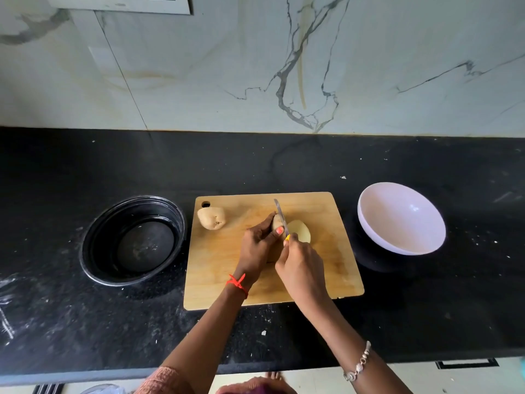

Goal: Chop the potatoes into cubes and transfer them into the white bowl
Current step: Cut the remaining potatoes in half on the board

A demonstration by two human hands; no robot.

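With your left grip (257, 245) pinching the potato (277, 223) and right grip (301, 268) curled round the knife (280, 213), hold the blade upright and slice straight down.

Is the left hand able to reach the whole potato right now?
Probably yes: the whole potato lies uncovered left of the left hand, nothing between, once it releases the potato piece.

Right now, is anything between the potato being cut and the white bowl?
Nothing visible. Between the cut potato and the white bowl lie only bare cutting board and black counter. The whole potato and black bowl sit left, off that path.
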